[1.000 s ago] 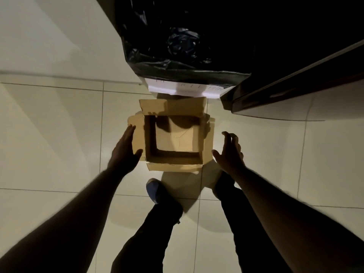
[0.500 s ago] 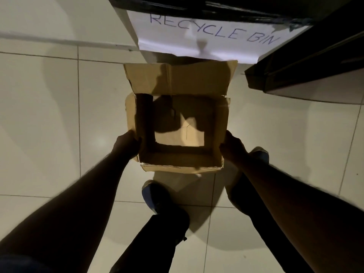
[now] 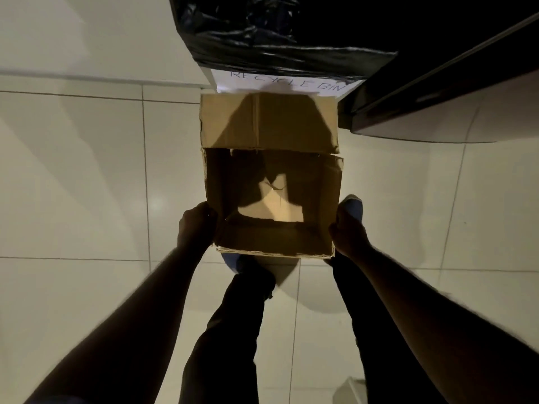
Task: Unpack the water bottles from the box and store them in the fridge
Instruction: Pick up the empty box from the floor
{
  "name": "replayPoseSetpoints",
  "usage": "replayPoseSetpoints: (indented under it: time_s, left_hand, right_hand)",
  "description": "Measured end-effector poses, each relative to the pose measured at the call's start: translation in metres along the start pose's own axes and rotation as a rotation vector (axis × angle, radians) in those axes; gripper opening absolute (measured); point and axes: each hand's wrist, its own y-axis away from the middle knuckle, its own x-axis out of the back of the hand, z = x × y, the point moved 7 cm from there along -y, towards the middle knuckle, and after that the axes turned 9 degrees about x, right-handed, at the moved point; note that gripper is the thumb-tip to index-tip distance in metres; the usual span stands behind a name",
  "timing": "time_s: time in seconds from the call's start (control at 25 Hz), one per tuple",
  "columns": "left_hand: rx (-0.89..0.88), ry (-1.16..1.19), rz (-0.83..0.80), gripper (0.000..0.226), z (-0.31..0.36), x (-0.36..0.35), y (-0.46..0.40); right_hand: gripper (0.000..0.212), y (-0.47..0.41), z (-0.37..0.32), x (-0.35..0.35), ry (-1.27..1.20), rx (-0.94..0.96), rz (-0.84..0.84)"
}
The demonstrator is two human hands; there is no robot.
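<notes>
Box [image 3: 271,199]: open, nothing seen inside, interior mostly shadowed. My left hand [image 3: 196,225] and right hand [image 3: 347,233] clamp its side walls. Recycle bin [image 3: 280,33] just beyond; label partly hidden.

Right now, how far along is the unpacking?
Done, apparently: the cardboard box is open, with no bottles inside. In hand: left hand and right hand grip its sides, in front of the black-bagged recycle bin. Left: likely binning the box. No fridge in view, so storage is unconfirmed.

left hand [image 3: 196,227], right hand [image 3: 347,236], both clenched
</notes>
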Motion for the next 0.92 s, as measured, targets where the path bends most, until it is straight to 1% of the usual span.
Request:
replayPoseSetpoints:
  time_s: [0.04,0.08,0.16,0.24,0.32,0.44,0.56,0.72,0.84,0.92]
  left_hand:
    - [-0.020,0.023,0.017,0.019,0.006,0.017,0.023]
    - [-0.037,0.045,0.030,0.019,0.013,0.035,0.047]
    - [-0.073,0.099,0.061,0.019,0.027,0.075,0.094]
    - [-0.129,0.117,0.083,0.021,0.044,0.113,0.135]
    - [-0.191,0.132,0.117,0.022,0.060,0.155,0.174]
    - [-0.318,0.116,0.208,0.022,0.085,0.236,0.238]
    - [-0.421,0.181,0.221,0.020,0.109,0.297,0.284]
    - [-0.614,0.198,0.372,0.020,0.145,0.368,0.329]
    - [-0.679,0.275,0.442,0.023,0.177,0.413,0.344]
    - [-0.691,0.371,0.464,0.019,0.199,0.437,0.348]
  right_hand:
    - [0.011,0.026,-0.011,0.018,-0.020,-0.007,0.016]
    - [0.013,0.055,-0.024,0.039,-0.020,-0.001,0.031]
    - [0.029,0.106,-0.049,0.081,0.018,0.085,0.074]
    - [0.038,0.149,-0.065,0.120,0.029,0.139,0.123]
    - [0.036,0.189,-0.082,0.154,-0.010,0.202,0.163]
    - [0.041,0.252,-0.118,0.209,-0.110,0.335,0.312]
    - [0.046,0.295,-0.143,0.249,-0.224,0.356,0.446]
    - [0.046,0.330,-0.181,0.285,-0.366,0.389,0.588]
    - [0.044,0.342,-0.213,0.308,-0.388,0.439,0.642]
    - [0.045,0.341,-0.231,0.322,-0.358,0.465,0.648]
